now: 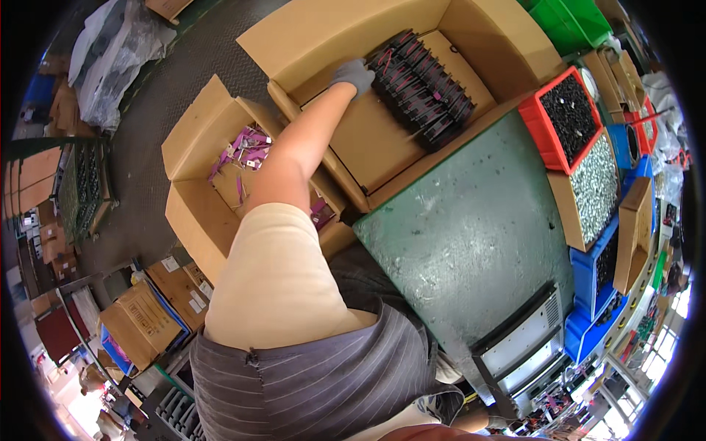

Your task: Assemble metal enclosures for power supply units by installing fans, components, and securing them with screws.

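My left hand, in a grey glove, reaches into a large open cardboard box. Its fingers curl against the near-left end of a row of black plastic parts, which stand packed side by side with thin pink-red wires among them. The fingertips are partly hidden there, and they appear closed on the end part. At the bottom edge, my right hand, also gloved, shows small and dark beside a flat device with a silver panel; its fingers cannot be made out.
A smaller open box holds purple strips with metal ends. The green worktop borders the large box. Along its right edge stand a red bin of black pieces, a carton of small silver pieces and blue bins.
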A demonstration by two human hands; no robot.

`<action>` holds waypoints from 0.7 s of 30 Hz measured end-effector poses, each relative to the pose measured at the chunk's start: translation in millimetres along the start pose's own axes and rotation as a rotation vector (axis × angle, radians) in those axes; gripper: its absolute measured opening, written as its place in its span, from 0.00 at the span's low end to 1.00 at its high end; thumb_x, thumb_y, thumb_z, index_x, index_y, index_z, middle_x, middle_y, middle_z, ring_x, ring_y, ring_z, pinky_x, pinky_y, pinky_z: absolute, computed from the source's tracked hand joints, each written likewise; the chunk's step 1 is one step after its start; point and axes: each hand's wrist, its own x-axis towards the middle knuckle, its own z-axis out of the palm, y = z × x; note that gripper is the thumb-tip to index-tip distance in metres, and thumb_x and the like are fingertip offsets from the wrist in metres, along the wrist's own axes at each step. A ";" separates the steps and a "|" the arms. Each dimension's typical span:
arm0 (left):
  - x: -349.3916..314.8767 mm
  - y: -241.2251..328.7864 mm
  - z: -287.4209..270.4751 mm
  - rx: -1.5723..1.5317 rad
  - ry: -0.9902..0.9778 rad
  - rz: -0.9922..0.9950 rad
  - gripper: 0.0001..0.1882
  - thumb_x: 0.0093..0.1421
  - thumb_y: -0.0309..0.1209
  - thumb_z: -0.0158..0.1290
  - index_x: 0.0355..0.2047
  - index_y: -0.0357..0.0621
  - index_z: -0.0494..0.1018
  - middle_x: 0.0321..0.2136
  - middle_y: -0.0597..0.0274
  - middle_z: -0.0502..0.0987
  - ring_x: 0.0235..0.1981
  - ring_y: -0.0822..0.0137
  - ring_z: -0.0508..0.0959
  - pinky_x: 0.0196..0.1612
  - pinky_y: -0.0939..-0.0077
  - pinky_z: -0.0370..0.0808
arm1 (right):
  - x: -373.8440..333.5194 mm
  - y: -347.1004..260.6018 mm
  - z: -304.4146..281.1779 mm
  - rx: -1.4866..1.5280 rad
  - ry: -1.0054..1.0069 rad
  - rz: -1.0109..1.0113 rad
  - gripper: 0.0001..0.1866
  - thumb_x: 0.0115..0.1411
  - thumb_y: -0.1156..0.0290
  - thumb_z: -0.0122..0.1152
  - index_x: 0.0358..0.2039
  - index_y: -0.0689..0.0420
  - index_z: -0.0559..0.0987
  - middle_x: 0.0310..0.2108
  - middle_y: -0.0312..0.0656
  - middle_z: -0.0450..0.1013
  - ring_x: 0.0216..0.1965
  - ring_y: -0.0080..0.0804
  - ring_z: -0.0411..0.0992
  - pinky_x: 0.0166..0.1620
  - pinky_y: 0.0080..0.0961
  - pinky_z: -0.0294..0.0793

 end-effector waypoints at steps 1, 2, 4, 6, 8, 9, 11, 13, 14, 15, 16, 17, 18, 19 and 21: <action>8.0 1.1 2.6 -0.039 -0.005 -0.005 0.28 0.51 0.41 0.49 0.52 0.41 0.67 0.49 0.45 0.70 0.51 0.51 0.70 0.55 0.63 0.66 | 3.0 -4.3 -6.3 0.042 0.000 -0.018 0.17 0.60 0.58 0.40 0.40 0.54 0.72 0.38 0.43 0.70 0.41 0.36 0.66 0.45 0.42 0.64; 15.8 2.9 8.7 -0.036 -0.014 -0.012 0.28 0.51 0.41 0.49 0.52 0.41 0.67 0.49 0.45 0.70 0.51 0.51 0.70 0.55 0.63 0.66 | 3.7 -8.6 -12.5 0.082 -0.005 -0.035 0.17 0.60 0.58 0.40 0.40 0.54 0.72 0.38 0.43 0.70 0.41 0.36 0.66 0.45 0.42 0.64; 30.3 5.0 19.4 -0.088 0.021 -0.022 0.28 0.52 0.42 0.51 0.52 0.43 0.67 0.49 0.45 0.71 0.51 0.51 0.70 0.54 0.62 0.66 | 4.9 -18.8 -23.3 0.165 -0.018 -0.072 0.17 0.60 0.58 0.40 0.40 0.54 0.72 0.38 0.43 0.70 0.41 0.36 0.67 0.45 0.41 0.64; 35.8 16.0 27.6 -0.088 0.000 0.001 0.28 0.52 0.43 0.52 0.52 0.44 0.67 0.48 0.45 0.71 0.51 0.50 0.70 0.54 0.62 0.66 | 4.4 -29.9 -34.5 0.248 -0.037 -0.099 0.17 0.60 0.58 0.40 0.40 0.54 0.72 0.38 0.43 0.70 0.41 0.36 0.67 0.45 0.41 0.65; 44.4 9.8 37.2 -0.089 -0.013 0.023 0.28 0.53 0.43 0.53 0.52 0.45 0.67 0.48 0.45 0.71 0.51 0.50 0.71 0.53 0.62 0.67 | 5.7 -43.8 -47.2 0.337 -0.053 -0.128 0.17 0.60 0.58 0.40 0.41 0.54 0.72 0.38 0.44 0.70 0.41 0.35 0.67 0.45 0.41 0.65; 54.2 -3.4 45.5 -0.133 -0.066 0.051 0.27 0.52 0.43 0.53 0.52 0.46 0.67 0.48 0.46 0.71 0.51 0.50 0.70 0.53 0.62 0.66 | 8.1 -52.9 -54.3 0.384 -0.059 -0.145 0.17 0.60 0.58 0.40 0.41 0.55 0.72 0.39 0.44 0.70 0.40 0.35 0.67 0.45 0.41 0.65; 63.3 -16.1 47.1 -0.175 -0.126 0.082 0.27 0.52 0.43 0.53 0.52 0.48 0.67 0.49 0.46 0.71 0.51 0.50 0.70 0.53 0.62 0.66 | 10.8 -69.7 -67.9 0.480 -0.074 -0.169 0.17 0.60 0.58 0.41 0.41 0.55 0.72 0.39 0.44 0.70 0.40 0.35 0.67 0.45 0.40 0.65; 67.1 -22.2 40.2 -0.263 -0.117 0.004 0.28 0.52 0.43 0.54 0.52 0.45 0.67 0.49 0.45 0.70 0.52 0.50 0.69 0.54 0.63 0.65 | 11.8 -85.3 -81.0 0.578 -0.090 -0.181 0.17 0.61 0.58 0.41 0.41 0.55 0.72 0.39 0.44 0.70 0.40 0.35 0.67 0.45 0.40 0.66; 67.4 -26.0 38.5 -0.259 -0.119 0.008 0.28 0.52 0.43 0.54 0.52 0.45 0.67 0.49 0.45 0.70 0.52 0.50 0.69 0.54 0.63 0.65 | 12.9 -96.9 -88.4 0.631 -0.097 -0.191 0.17 0.61 0.58 0.41 0.41 0.55 0.72 0.39 0.44 0.70 0.40 0.35 0.67 0.45 0.40 0.66; 65.7 -30.0 38.4 -0.375 -0.132 -0.034 0.29 0.52 0.44 0.55 0.52 0.44 0.67 0.50 0.45 0.70 0.52 0.51 0.69 0.54 0.63 0.65 | 14.1 -108.3 -96.0 0.686 -0.104 -0.200 0.17 0.61 0.58 0.41 0.42 0.55 0.72 0.39 0.44 0.70 0.40 0.35 0.68 0.45 0.40 0.66; 63.2 -31.4 38.7 -0.491 -0.144 -0.076 0.31 0.51 0.44 0.56 0.52 0.42 0.67 0.50 0.44 0.70 0.53 0.51 0.69 0.54 0.64 0.64 | 15.2 -119.5 -103.8 0.741 -0.109 -0.210 0.18 0.61 0.58 0.41 0.42 0.55 0.72 0.39 0.44 0.70 0.40 0.35 0.68 0.45 0.40 0.66; 60.7 -28.1 40.6 -0.353 -0.076 0.009 0.35 0.48 0.45 0.59 0.53 0.41 0.64 0.50 0.45 0.70 0.53 0.51 0.69 0.54 0.64 0.65 | 15.6 -133.3 -111.5 0.798 -0.117 -0.216 0.18 0.61 0.58 0.41 0.42 0.55 0.72 0.39 0.44 0.70 0.40 0.35 0.68 0.45 0.39 0.66; 56.9 -22.1 40.4 -0.348 -0.076 0.017 0.35 0.48 0.45 0.59 0.53 0.41 0.64 0.50 0.45 0.70 0.53 0.51 0.69 0.54 0.64 0.65 | 15.9 -146.7 -119.6 0.856 -0.124 -0.222 0.18 0.61 0.58 0.41 0.42 0.55 0.72 0.39 0.44 0.70 0.40 0.35 0.68 0.45 0.39 0.66; 53.0 -14.9 39.7 -0.203 -0.060 -0.009 0.37 0.46 0.46 0.60 0.54 0.41 0.63 0.49 0.46 0.70 0.52 0.52 0.69 0.54 0.64 0.66 | 16.1 -159.7 -128.0 0.914 -0.130 -0.228 0.18 0.61 0.58 0.41 0.42 0.55 0.72 0.39 0.44 0.70 0.40 0.35 0.68 0.45 0.39 0.67; 53.5 -7.0 42.0 0.009 -0.012 -0.088 0.41 0.43 0.47 0.62 0.55 0.43 0.60 0.48 0.48 0.71 0.52 0.54 0.70 0.53 0.64 0.68 | 17.1 -185.2 -145.4 1.031 -0.143 -0.243 0.18 0.61 0.58 0.41 0.42 0.56 0.72 0.39 0.44 0.70 0.40 0.35 0.68 0.44 0.39 0.67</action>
